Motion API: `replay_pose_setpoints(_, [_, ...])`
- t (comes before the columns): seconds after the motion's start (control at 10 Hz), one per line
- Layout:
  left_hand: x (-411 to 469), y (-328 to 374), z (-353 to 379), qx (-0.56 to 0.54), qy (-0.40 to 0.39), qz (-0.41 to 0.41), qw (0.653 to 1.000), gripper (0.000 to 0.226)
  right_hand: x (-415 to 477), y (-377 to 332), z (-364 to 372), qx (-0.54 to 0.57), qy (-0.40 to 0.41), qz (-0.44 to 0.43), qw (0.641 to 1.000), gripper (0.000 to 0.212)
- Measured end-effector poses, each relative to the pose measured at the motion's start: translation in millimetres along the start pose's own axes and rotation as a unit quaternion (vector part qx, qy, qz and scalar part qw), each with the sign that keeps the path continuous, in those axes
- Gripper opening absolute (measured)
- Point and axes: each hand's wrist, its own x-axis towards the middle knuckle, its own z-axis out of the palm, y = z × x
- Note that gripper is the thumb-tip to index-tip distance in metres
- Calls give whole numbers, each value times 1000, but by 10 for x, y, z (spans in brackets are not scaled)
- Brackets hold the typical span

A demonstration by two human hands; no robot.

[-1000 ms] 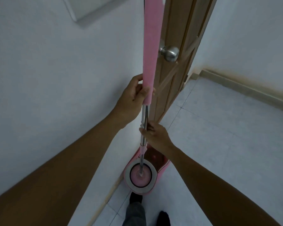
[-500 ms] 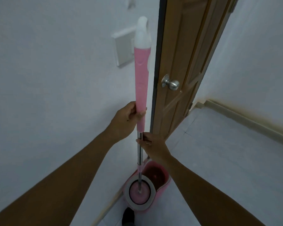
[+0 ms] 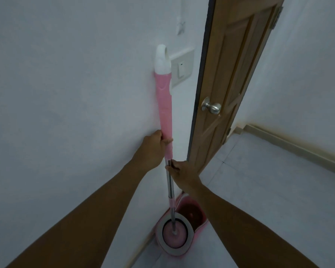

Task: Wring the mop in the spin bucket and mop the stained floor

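Note:
The mop stands almost upright, its pink handle (image 3: 165, 105) topped by a white cap. My left hand (image 3: 153, 149) grips the lower end of the pink grip. Just below, my right hand (image 3: 182, 174) pinches the bare steel shaft. The shaft runs down to the round pink mop head (image 3: 174, 235), which sits inside the white-rimmed spin basket of the pink bucket (image 3: 182, 225). The bucket rests on the floor against the wall; its dark red water side lies to the right.
A white wall with a light switch (image 3: 182, 69) fills the left. A brown wooden door (image 3: 228, 84) with a steel knob (image 3: 211, 107) stands open behind the mop. Pale tiled floor (image 3: 269, 190) spreads to the right, edged by a skirting board.
The handle and both hands have dropped lower in view, and the white cap now shows. The view has tilted upward; my feet have left the frame.

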Motion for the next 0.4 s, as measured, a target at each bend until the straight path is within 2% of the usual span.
replay_pose_setpoints(0.1, [2, 27, -27, 16, -6, -6, 1000, 22, -14, -55, 40, -9, 26, 6, 1000, 23])
replay_pose_setpoints(0.3, [-73, -152, -43, 67, -27, -1, 997, 44, -92, -184, 156, 22, 76, 81, 994, 20])
replay_pose_setpoints(0.4, [-159, -357, -35, 102, -32, -3, 994, 47, -173, -307, 153, 40, 83, 87, 992, 15])
